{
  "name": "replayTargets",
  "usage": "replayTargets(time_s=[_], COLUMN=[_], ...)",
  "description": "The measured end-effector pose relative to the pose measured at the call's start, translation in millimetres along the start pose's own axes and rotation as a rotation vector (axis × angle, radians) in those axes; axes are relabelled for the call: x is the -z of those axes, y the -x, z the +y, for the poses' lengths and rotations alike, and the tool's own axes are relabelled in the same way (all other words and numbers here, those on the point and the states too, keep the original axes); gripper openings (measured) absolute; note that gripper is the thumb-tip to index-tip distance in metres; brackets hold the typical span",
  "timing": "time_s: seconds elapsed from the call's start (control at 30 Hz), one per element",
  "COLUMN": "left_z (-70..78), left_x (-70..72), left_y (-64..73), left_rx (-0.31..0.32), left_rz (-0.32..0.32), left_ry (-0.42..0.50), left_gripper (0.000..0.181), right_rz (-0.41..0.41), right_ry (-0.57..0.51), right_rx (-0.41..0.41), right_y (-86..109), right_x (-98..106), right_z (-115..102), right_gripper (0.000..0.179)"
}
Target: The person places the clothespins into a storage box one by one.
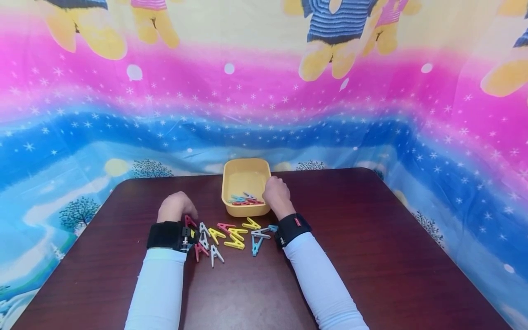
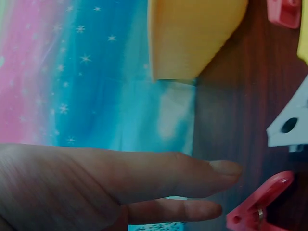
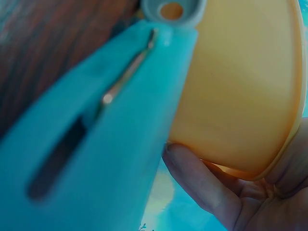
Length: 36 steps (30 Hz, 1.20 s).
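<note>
A yellow plastic box [image 1: 247, 211] stands at the table's back edge with several clothespins [image 1: 250, 201] lying in it. My right hand [image 1: 277, 195] holds its right side; in the right wrist view the thumb [image 3: 197, 185] lies along the outer wall, with the rim against the palm. To the left of the box, my left hand [image 1: 178, 206] hovers beside a red clothespin [image 1: 189, 221]. Its thumb [image 2: 192, 173] and a finger reach out straight in the left wrist view, holding nothing. That clothespin sits just past the fingertips. A blue clothespin [image 3: 115, 125] looms close to the right wrist camera.
Yellow clothespins [image 1: 234, 243], white clothespins [image 1: 216, 255] and blue clothespins [image 1: 256, 245] are scattered in front of the box, between my forearms. Behind the dark wooden table [image 1: 392, 256] hangs a colourful printed cloth [image 1: 255, 110], close to the back edge.
</note>
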State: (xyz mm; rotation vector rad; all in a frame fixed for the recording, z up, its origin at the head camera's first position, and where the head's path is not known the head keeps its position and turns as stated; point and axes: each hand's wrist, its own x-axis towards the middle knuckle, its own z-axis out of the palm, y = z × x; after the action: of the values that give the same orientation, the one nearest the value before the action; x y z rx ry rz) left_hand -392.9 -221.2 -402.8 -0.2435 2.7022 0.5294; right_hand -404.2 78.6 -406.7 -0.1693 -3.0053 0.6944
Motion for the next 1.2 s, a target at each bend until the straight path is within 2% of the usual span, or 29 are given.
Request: replayTargets(time_s=[0.07, 0.1, 0.13, 0.17, 0.23, 0.33, 0.4, 0.47, 0.53, 0.6, 0.7, 0.9, 1.03, 1.2], left_z=[9.6, 13.2, 13.0, 10.2, -0.1, -19.7, -30.0, -37.8, -42.4, -44.2, -44.1, -37.0, -29.9, -16.1], left_x=[3.5, 4.4, 2.2, -0.8, -8.8, -24.3, -30.1, -34.7, -36.5, -37.0, -36.3, -34.1, -32.6, -26.5], left_y=[19.9, 25.5, 22.1, 13.8, -11.2, -62.9, -87.4, -107.8, -119.1, -124.8, -124.8, -107.6, -91.7, -60.7], left_rx=[-0.014, -0.015, -0.002, 0.006, 0.007, 0.025, 0.01, 0.002, -0.002, -0.008, -0.012, -0.017, -0.01, -0.003], left_rz=[-0.028, -0.031, -0.022, -0.014, -0.016, -0.013, -0.042, -0.051, -0.062, -0.066, -0.065, -0.036, -0.01, 0.008], left_ry=[0.004, 0.007, 0.009, 0.004, -0.017, -0.048, -0.061, -0.065, -0.071, -0.076, -0.081, -0.063, -0.066, -0.089], left_gripper=[0.052, 0.051, 0.048, 0.046, 0.04, 0.033, 0.03, 0.027, 0.028, 0.029, 0.033, 0.038, 0.038, 0.042], right_rz=[0.0, -0.003, -0.004, -0.007, -0.01, -0.01, -0.007, -0.005, -0.003, -0.003, -0.003, 0.0, 0.003, 0.0], right_ry=[-0.003, -0.005, -0.007, -0.007, -0.01, -0.013, -0.012, -0.01, -0.009, -0.009, -0.012, -0.009, -0.007, -0.009], right_rx=[-0.005, -0.008, -0.01, -0.013, -0.017, -0.018, -0.015, -0.013, -0.012, -0.013, -0.012, -0.016, -0.018, -0.021], right_y=[-0.6, -0.7, -0.8, -0.8, -0.5, 0.6, 1.4, 2.2, 2.6, 3.0, 2.8, 2.6, 2.2, 2.5], right_x=[-0.1, -0.2, -0.2, -0.2, -0.1, 0.5, 0.8, 1.2, 1.4, 1.7, 1.9, 1.8, 1.2, 1.0], right_z=[-0.2, -0.3, -0.5, -0.5, -0.6, -0.7, -0.7, -0.7, -0.7, -0.7, -0.8, -1.2, -1.1, -1.2], right_gripper=[0.04, 0.04, 0.04, 0.041, 0.041, 0.041, 0.041, 0.04, 0.04, 0.04, 0.041, 0.041, 0.041, 0.042])
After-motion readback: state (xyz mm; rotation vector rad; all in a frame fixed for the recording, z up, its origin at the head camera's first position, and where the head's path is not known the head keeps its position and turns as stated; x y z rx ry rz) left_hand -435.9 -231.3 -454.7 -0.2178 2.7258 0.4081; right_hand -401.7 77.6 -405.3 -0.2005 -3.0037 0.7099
